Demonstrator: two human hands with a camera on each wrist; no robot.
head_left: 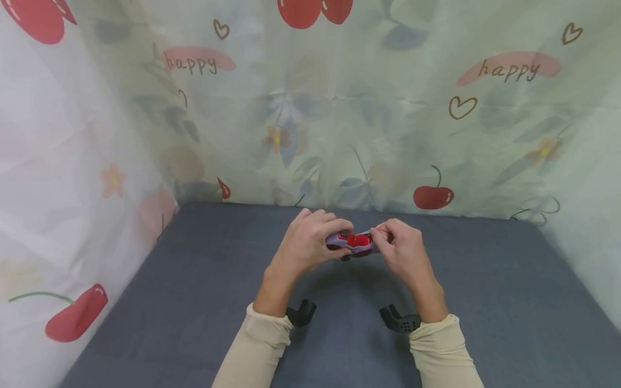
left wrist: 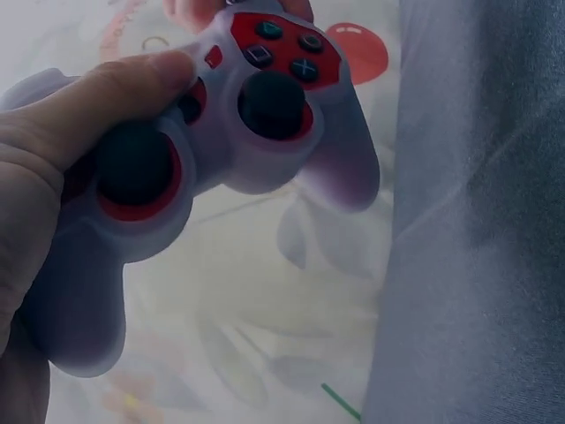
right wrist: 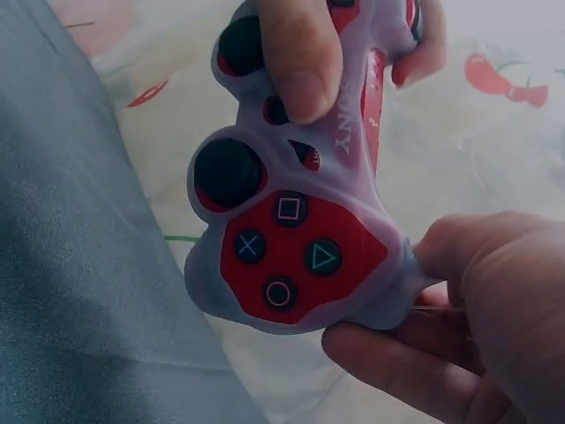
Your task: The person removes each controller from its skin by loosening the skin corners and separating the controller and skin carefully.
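A red game controller in a translucent pale purple silicone cover is held up above the table between both hands. My left hand grips its left half, the thumb lying across the middle near the small centre buttons. At the other end, my right hand pinches the cover's edge by the shoulder buttons with thumb and forefinger. In the right wrist view a bit of the cover stretches out between those fingers. Two dark thumbsticks and the face buttons poke through the cover's openings.
A dark grey cloth covers the table. White curtains printed with cherries, flowers and hearts stand behind it and at the sides. Black brackets stick out from both wrists over the table.
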